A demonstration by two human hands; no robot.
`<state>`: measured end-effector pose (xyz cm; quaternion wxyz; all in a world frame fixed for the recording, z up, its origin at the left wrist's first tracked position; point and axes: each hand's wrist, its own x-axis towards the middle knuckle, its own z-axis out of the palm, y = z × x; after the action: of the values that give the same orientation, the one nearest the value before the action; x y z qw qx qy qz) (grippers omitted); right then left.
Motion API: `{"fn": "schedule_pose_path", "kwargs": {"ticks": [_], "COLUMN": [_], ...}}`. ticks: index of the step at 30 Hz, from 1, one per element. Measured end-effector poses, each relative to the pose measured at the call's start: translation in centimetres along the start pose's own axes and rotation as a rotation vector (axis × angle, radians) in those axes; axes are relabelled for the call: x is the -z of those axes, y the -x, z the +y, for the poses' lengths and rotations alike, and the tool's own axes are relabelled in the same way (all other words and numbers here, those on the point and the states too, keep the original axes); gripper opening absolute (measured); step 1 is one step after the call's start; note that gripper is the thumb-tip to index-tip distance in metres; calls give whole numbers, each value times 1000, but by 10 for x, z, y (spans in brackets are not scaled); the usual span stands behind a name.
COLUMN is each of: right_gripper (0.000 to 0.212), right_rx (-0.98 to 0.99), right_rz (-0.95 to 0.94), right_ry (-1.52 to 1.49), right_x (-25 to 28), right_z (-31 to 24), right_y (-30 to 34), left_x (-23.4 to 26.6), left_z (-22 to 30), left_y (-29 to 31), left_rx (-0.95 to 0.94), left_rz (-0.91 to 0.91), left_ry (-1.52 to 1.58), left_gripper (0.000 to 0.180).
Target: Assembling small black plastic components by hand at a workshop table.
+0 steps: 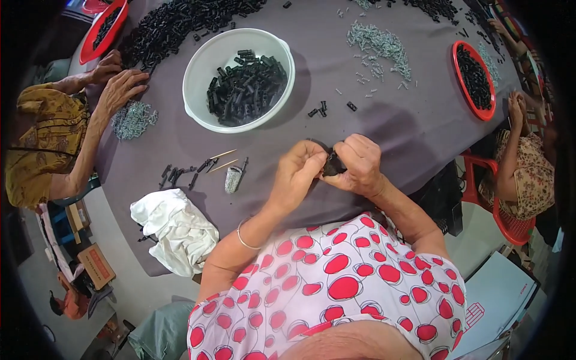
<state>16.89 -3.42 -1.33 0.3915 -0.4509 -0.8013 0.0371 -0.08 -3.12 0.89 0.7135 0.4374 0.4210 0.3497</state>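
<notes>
Black piece [336, 164], seemingly small, mostly hidden by hands [360, 157], dark pile [171, 29] cropped above

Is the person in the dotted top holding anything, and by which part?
Yes, a dark piece, held between the left grip and the right grip; they hide much of it, so which part each has cannot be told.

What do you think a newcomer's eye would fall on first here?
Probably the large white bowl of black parts, toward the back of the grey table. Next, perhaps, the red tray at the table's right edge. Nearer, the left hand and right hand meet on a dark piece, just beyond the red-spotted top.
</notes>
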Motion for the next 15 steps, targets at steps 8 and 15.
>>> {"fn": "schedule_pose_path", "kwargs": {"ticks": [8, 15], "right_gripper": [47, 40], "right_rx": [-22, 65], "right_rz": [85, 5], "right_ry": [31, 78], "right_x": [-1, -2], "right_z": [3, 4], "right_y": [-5, -6], "left_x": [-2, 3], "left_z": [4, -3], "left_y": [-4, -9], "left_rx": [33, -12], "left_rz": [-8, -50], "left_ry": [-13, -196], "left_gripper": [28, 27]}}
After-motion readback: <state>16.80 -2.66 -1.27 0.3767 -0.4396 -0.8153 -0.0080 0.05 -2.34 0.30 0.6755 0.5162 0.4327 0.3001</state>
